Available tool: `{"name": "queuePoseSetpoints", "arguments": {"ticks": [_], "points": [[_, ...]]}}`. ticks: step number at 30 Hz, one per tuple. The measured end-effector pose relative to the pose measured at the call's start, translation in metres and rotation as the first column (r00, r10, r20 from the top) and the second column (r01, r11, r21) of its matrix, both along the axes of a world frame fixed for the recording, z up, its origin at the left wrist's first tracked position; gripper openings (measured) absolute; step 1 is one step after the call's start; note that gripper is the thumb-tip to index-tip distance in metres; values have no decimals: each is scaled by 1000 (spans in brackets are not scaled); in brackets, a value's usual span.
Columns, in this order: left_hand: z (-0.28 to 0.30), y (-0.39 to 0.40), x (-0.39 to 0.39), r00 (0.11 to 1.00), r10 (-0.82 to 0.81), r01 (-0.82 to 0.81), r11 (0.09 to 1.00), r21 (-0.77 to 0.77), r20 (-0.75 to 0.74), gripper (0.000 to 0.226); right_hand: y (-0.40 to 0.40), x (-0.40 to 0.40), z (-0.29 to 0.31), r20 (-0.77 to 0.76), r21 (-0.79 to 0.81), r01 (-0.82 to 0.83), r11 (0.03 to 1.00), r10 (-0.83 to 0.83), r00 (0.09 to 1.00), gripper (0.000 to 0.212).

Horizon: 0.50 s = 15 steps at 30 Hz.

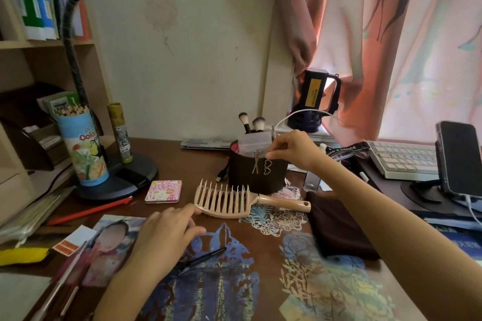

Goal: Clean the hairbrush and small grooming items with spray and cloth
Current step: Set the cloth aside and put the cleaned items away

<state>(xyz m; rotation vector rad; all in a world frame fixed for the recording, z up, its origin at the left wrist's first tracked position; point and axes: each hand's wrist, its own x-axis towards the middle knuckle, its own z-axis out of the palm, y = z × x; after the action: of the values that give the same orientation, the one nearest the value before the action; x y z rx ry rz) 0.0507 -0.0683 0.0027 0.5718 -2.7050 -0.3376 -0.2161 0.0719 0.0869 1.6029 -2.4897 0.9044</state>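
A beige vented hairbrush (229, 199) lies on the desk, bristles up, handle pointing right. My left hand (169, 227) rests flat on the desk with its fingertips touching the brush head's left end. Behind the brush stands a dark round organiser (257, 174) holding two makeup brushes (251, 124) and a clear pouch. Two metal hair clips hang on its rim: a scissor-shaped clip (256, 161) and a heart-shaped clip (268, 166). My right hand (289, 148) pinches the top of the heart-shaped clip at the rim. A dark brown cloth (336, 227) lies folded to the right of the brush.
A desk lamp base (122, 177), a pencil tube (83, 148) and a pink pocket mirror (163, 191) sit at the left. A keyboard (401, 161) and a phone on a stand (459, 159) are at the right. Photos, papercuts and a black pen (203, 259) lie in front.
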Motion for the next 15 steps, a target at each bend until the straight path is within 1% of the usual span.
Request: {"name": "queuePoseSetpoints", "arguments": {"ticks": [6, 11, 15], "points": [[2, 2, 1, 1000, -8, 8, 1000, 1, 21, 31, -1, 1, 1, 5, 60, 20, 998, -20, 1000, 10], [2, 0, 1, 999, -2, 1, 1000, 19, 52, 28, -2, 4, 2, -14, 117, 37, 992, -36, 999, 15], [3, 0, 1, 997, -4, 2, 1000, 24, 73, 27, 1, 7, 5, -14, 114, 41, 993, -40, 999, 19]]}}
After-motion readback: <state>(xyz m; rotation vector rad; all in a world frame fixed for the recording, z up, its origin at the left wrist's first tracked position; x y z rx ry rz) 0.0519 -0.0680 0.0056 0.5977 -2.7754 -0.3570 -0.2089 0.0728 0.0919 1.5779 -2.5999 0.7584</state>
